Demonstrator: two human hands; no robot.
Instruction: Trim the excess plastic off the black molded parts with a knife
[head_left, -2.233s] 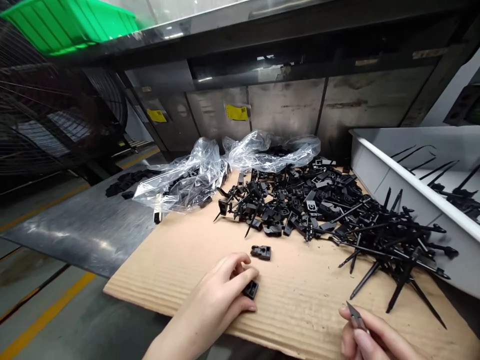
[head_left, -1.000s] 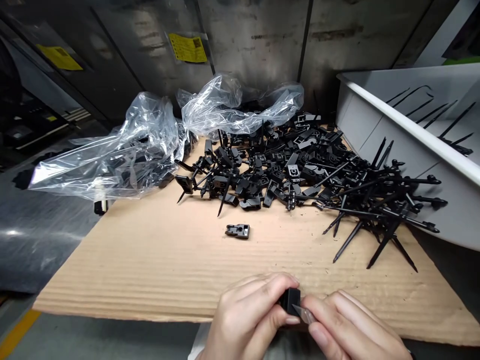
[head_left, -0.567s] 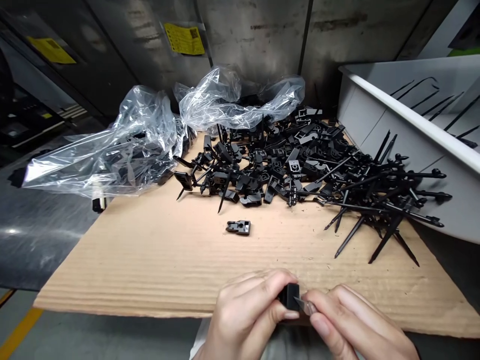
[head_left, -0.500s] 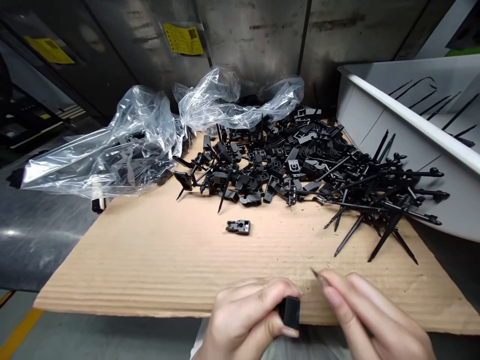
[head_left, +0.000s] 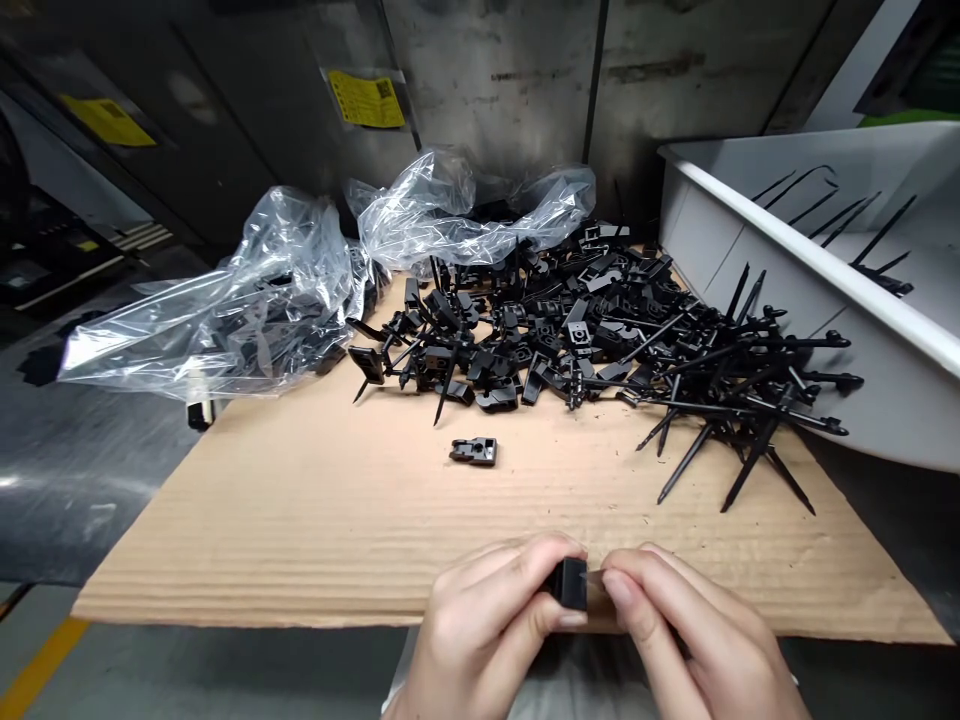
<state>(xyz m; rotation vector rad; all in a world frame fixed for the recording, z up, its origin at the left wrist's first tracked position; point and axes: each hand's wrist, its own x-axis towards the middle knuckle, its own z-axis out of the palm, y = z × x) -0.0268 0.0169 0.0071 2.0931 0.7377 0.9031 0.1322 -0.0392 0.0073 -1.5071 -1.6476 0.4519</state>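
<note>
Near the front edge of the cardboard point(head_left: 315, 520), my left hand point(head_left: 487, 620) pinches a small black plastic part point(head_left: 573, 583) between thumb and fingers, one flat side facing right. My right hand point(head_left: 690, 625) is closed on a thin pointed blade point(head_left: 595, 577), whose tip is at or very near that side of the part; contact is hard to tell. The rest of the blade is hidden by my fingers. A single black plastic piece point(head_left: 474, 451) lies on the cardboard beyond my hands.
Behind lies a heap of black plastic parts point(head_left: 525, 335). At the right are long black sprues point(head_left: 750, 400) beside a grey bin point(head_left: 757, 260) holding more thin black pieces. Clear plastic bags point(head_left: 277, 270) lie at the left and back, before a metal wall point(head_left: 487, 90).
My right hand has moved left with the blade, up to the black part. My left hand has risen slightly with the part in its grip. The view has shifted a little.
</note>
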